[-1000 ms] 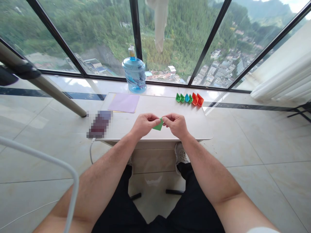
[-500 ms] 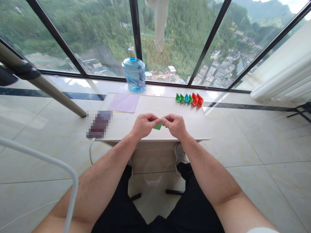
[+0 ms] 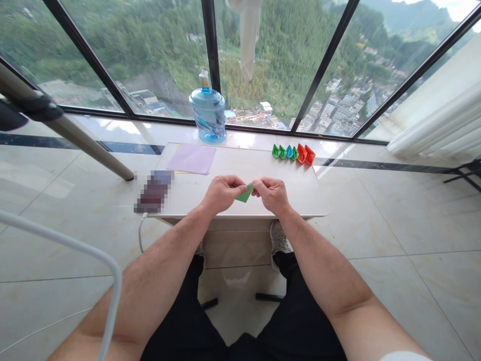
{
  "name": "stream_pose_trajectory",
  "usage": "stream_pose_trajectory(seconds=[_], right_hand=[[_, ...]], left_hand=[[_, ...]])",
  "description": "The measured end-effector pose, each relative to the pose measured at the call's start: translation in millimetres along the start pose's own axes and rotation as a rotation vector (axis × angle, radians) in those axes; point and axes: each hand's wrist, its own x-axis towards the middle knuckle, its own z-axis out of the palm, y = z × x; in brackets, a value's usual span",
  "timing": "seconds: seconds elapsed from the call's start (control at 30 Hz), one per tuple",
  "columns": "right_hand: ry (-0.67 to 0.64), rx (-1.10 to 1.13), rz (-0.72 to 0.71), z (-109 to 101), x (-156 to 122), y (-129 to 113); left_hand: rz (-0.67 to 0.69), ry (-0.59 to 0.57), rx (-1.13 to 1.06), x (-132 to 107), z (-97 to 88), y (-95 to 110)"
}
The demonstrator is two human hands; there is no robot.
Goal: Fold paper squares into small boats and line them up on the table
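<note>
A small folded piece of green paper (image 3: 245, 195) is held up over the front part of the white table (image 3: 191, 198). My left hand (image 3: 225, 193) pinches it between thumb and fingers from the left. From the right, my right hand (image 3: 270, 193) has its thumb and fingertips closed at the paper's upper right corner. The fingertips cover part of the paper's edges, so its full shape is hidden. A row of folded paper boats (image 3: 293, 153), green, blue and red-orange, stands at the table's back right.
Flat purple paper sheets (image 3: 192, 158) lie at the back left. A blurred-out device (image 3: 153, 192) with a white cable sits at the left edge. Behind the table stands a blue water jug (image 3: 208, 116) by the window. A grey pole (image 3: 93, 145) slants in at left.
My right hand has shifted slightly right, its thumb drawn away from the left thumb. More of the green paper's upper part shows between the hands.
</note>
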Motion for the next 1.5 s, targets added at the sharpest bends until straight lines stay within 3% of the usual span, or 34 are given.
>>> stream_pose_trajectory(seconds=[0.23,0.53,0.77,1.03,1.5], right_hand=[[-0.043,0.036,0.017,2,-1,-3],[0.067,0.013,0.033,-1,2,-4],[-0.005,-0.015,0.022,-1,2,-2],[0.057,0.097,0.033,0,3,1],[0.016,0.033,0.019,1,0,-2]], left_hand=[[-0.006,0.004,-0.034,0,1.3,0],[-0.001,-0.003,0.014,2,-0.7,-5],[0.039,-0.009,0.058,2,-0.9,-7],[-0.06,0.146,-0.21,0,7.3,-4],[-0.063,0.169,-0.513,4,10.3,-9]])
